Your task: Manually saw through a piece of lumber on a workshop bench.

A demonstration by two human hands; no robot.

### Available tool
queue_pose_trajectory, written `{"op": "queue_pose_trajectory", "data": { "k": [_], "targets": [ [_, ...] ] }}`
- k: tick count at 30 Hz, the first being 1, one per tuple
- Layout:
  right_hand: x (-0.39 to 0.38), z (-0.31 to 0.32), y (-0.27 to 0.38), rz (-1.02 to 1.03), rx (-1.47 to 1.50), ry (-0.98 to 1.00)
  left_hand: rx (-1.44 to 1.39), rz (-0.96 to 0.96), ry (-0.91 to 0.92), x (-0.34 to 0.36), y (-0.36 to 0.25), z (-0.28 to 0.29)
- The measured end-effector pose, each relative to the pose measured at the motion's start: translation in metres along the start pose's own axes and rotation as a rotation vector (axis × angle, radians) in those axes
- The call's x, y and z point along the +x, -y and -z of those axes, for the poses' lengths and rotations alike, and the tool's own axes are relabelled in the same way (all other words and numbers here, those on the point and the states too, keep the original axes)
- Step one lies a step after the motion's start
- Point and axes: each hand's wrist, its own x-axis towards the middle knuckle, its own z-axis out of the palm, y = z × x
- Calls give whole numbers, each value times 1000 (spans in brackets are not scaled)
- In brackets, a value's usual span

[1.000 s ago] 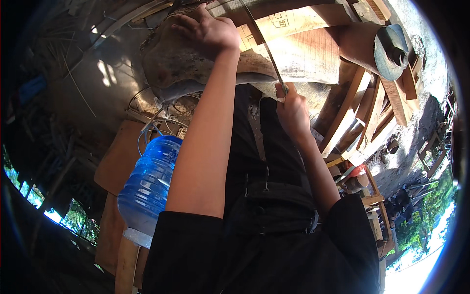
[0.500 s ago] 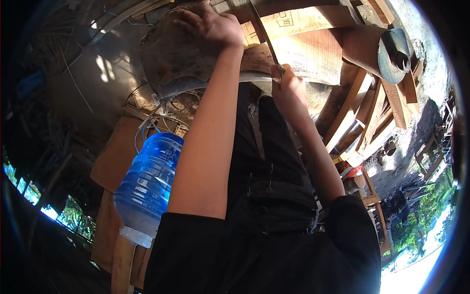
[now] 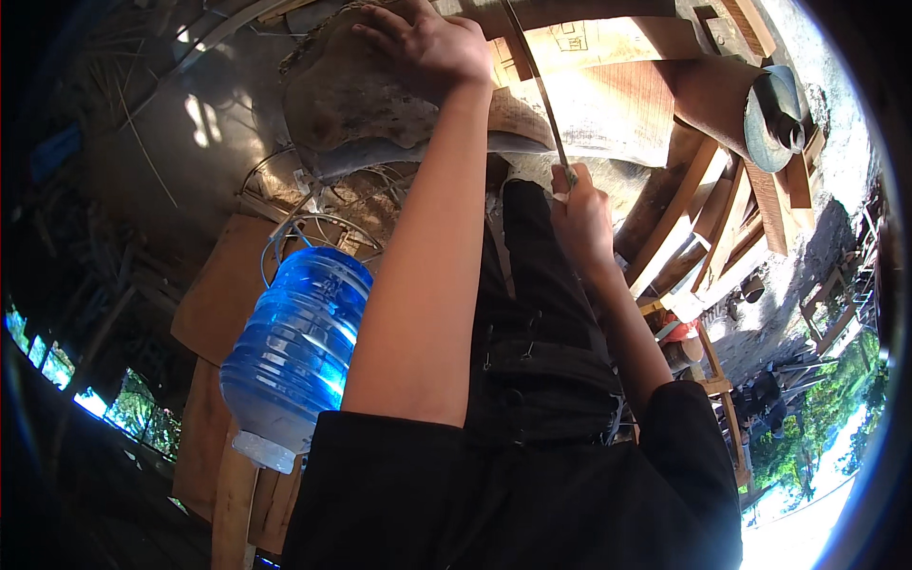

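Note:
My left hand (image 3: 442, 47) lies with fingers spread on a dark, rough-edged wooden slab (image 3: 351, 109) at the top of the view. My right hand (image 3: 586, 214), closed in a fist, grips the near end of a long thin blade (image 3: 538, 81), which looks like a saw seen edge-on. The blade runs away from me across a sunlit wooden board (image 3: 613, 109), and its far end leaves the picture. Beyond lies a pale board (image 3: 617, 40) with small rectangles drawn on it. Whether the blade's edge sits in the wood cannot be made out.
A blue water jug (image 3: 299, 332) with a whitish cap lies left of my left forearm, beside a brown panel (image 3: 223, 294). At right are a curled grey-green roll (image 3: 774, 119) and several wooden strips (image 3: 674, 218). Thin looped strips (image 3: 328, 228) lie near the jug.
My right hand has drawn the blade back toward me and slightly right. The left hand stays spread on the slab; the whole view has shifted a little.

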Motion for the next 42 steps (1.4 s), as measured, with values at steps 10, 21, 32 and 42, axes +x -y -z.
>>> {"op": "queue_pose_trajectory", "data": {
  "k": [10, 21, 32, 42],
  "targets": [
    [-39, 3, -17, -82, -33, 35, -69, 66, 79, 1, -19, 30],
    [31, -20, 8, -2, 80, -6, -23, 39, 12, 1, -1, 7],
    [70, -16, 25, 128, 37, -105, 35, 7, -5, 2, -1, -1],
    [-16, -6, -15, -56, 15, 31, 30, 30, 53, 1, -6, 13]
  ]
}}
